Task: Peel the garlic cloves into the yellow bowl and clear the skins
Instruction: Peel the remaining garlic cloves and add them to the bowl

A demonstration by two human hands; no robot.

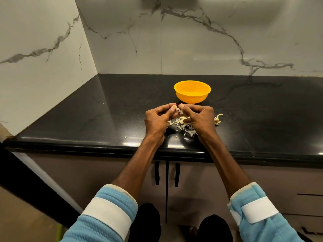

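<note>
White, grey-veined marble-look walls meet in a corner at the upper left of the frame, above a glossy black table [73, 119] that runs across the middle. At frame centre the left hand [158, 119] has its fingers curled, pinching a pale garlic clove [174, 107] between thumb and fingertips just above the table. It seems to be held there so that whatever comes off drops onto the heap below rather than into the bowl. That heap of papery skins [181, 125] lies on the table under and between both wrists, with a few stray flakes nearer the front edge. The right hand [201, 117] is curled too, its thumb and forefinger meeting the left hand's at the clove and nipping at its loose skin, which looks like peeling in progress. The yellow bowl [192, 91] stands just beyond the fingertips, near enough for a short drop; whether it holds any cloves I cannot tell. To the right of the right hand lies a dry garlic stalk [218, 118]. No brand, label or readable writing shows anywhere.
</note>
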